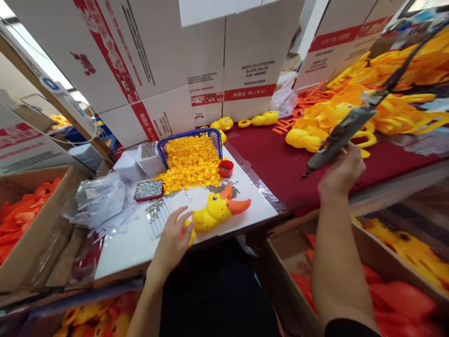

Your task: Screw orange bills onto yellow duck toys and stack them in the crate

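Yellow plastic with an orange bill, one duck toy (212, 213) lies on its side on the white board (119, 255), its handle end under the left hand (173, 236) and its parted bill pointing right, away from that hand. The left fingers curve over the handle and touch it; whether they close around it I cannot tell. The right hand (342, 171) is wrapped around one grey powered screwdriver (340, 138), raised well apart from the toy, its tip slanting down and left over the red cloth (266, 164). The toy lies close to the board's near edge, and the bill stops short of the right-hand corner. Red cloth stretches from the board's right side to the heap of yellow parts (329, 114), leaving room below the tool; beyond the toy, spilled small yellow pieces (191, 161) crowd the space. Counted across the board: one blue basket (220, 142), one red cup (226, 168), one shallow red tray (162, 187) of small metal parts, one pale grid tray (162, 225) and two white tubs (128, 166). The small yellow pieces are too many to count. Two cardboard boxes (45, 243) with orange parts stand lower down, one on each side.
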{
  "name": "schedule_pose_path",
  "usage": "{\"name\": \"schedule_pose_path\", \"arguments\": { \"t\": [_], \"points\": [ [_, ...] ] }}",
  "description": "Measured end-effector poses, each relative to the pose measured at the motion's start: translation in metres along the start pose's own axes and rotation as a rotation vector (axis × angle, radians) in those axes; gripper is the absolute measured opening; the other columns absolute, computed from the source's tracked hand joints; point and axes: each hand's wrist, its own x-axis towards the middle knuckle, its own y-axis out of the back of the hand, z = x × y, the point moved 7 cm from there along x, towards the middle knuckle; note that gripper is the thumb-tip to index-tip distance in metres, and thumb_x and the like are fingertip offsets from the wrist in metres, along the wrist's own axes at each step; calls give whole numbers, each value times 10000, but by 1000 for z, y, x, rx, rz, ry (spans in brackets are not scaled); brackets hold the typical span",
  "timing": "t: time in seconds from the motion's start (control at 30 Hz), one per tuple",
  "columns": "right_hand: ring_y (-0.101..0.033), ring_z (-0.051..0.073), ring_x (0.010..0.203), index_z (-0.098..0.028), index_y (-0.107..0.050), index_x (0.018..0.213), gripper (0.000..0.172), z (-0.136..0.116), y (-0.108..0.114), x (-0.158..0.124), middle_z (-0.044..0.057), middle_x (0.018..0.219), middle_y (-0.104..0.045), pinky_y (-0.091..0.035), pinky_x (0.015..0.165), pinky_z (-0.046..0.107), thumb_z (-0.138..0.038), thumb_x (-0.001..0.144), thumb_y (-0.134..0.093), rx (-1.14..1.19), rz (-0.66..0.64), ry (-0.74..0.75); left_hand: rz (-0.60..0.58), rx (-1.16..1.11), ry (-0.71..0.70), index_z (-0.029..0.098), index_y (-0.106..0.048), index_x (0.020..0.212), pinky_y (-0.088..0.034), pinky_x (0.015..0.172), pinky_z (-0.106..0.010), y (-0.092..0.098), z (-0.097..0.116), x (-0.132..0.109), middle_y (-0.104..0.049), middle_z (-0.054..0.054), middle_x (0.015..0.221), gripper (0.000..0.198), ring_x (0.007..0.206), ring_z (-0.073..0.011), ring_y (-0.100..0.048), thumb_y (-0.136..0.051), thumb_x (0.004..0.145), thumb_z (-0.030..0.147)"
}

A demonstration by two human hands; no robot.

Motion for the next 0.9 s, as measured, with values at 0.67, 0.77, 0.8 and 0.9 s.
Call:
{"name": "schedule_pose_path", "arguments": {
  "t": [0.67, 0.77, 0.8, 0.9],
  "points": [
    [-437, 112, 299, -260, -590, 963, 461, -125, -53, -97, -80, 549, -586, -342, 315, 239, -646, 772, -754, 584, -692, -320, -491, 415, 53, 162, -745, 938, -545, 837, -373, -57, -50, 82, -735, -155, 1042, 307, 978, -288, -703, -439, 943, 136],
    [-368, 105, 287, -274, -551, 957, 533, -137, -65, -106, -109, 479, -500, -330, 316, 230, -746, 775, -718, 605, -718, -393, -410, 397, 53, 169, -723, 962, -551, 828, -380, -44, -48, 79, -740, -159, 1081, 279, 1020, -305, -706, -445, 952, 159],
    [-343, 103, 284, -276, -545, 952, 531, -141, -69, -109, -119, 458, -463, -328, 319, 229, -752, 783, -708, 616, -729, -406, -383, 390, 54, 170, -714, 1002, -553, 845, -379, -38, -49, 77, -739, -159, 1113, 276, 1052, -305, -705, -441, 964, 174],
    [-302, 102, 283, -278, -531, 926, 498, -153, -77, -118, -130, 435, -413, -326, 324, 232, -721, 793, -716, 659, -745, -422, -231, 292, 70, 181, -689, 1065, -562, 885, -382, -18, -50, 69, -756, -142, 1137, 255, 1059, -292, -717, -453, 990, 243]
  ]
}}
